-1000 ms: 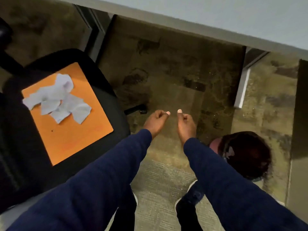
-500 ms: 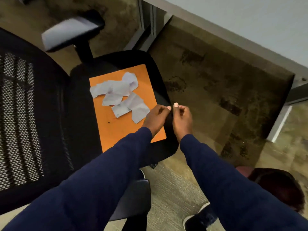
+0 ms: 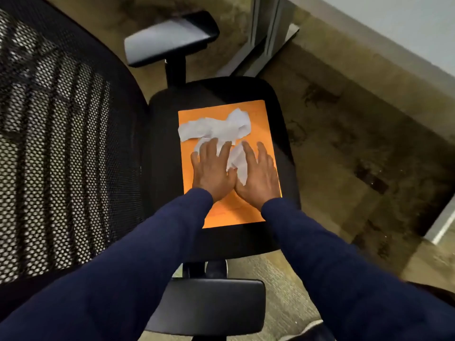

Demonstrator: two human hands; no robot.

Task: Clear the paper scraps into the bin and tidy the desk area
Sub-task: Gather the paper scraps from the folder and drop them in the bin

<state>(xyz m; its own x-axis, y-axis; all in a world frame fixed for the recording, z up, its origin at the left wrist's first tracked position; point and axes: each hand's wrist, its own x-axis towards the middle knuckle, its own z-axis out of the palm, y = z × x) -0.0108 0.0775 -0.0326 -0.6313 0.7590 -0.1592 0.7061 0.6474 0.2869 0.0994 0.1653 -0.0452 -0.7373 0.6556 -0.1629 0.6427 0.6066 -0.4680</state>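
Observation:
Several torn white paper scraps (image 3: 216, 129) lie on an orange sheet (image 3: 258, 134) that rests on the black seat of an office chair (image 3: 162, 134). My left hand (image 3: 213, 168) lies flat, palm down, on the near scraps with its fingers spread. My right hand (image 3: 258, 173) lies flat beside it on the orange sheet, its thumb side against one scrap (image 3: 238, 161) that shows between the two hands. Neither hand grips anything. The bin is out of view.
The chair's mesh backrest (image 3: 56, 148) fills the left. One armrest (image 3: 170, 38) is at the far side, the other armrest (image 3: 209, 306) is near me. A desk edge (image 3: 394, 33) and its metal leg (image 3: 266, 28) are at the upper right, over patterned carpet (image 3: 344, 143).
The view swung from the floor under the desk to the chair. Both hands, loosely closed in the air before, have come down flat and spread onto the scraps and orange sheet.

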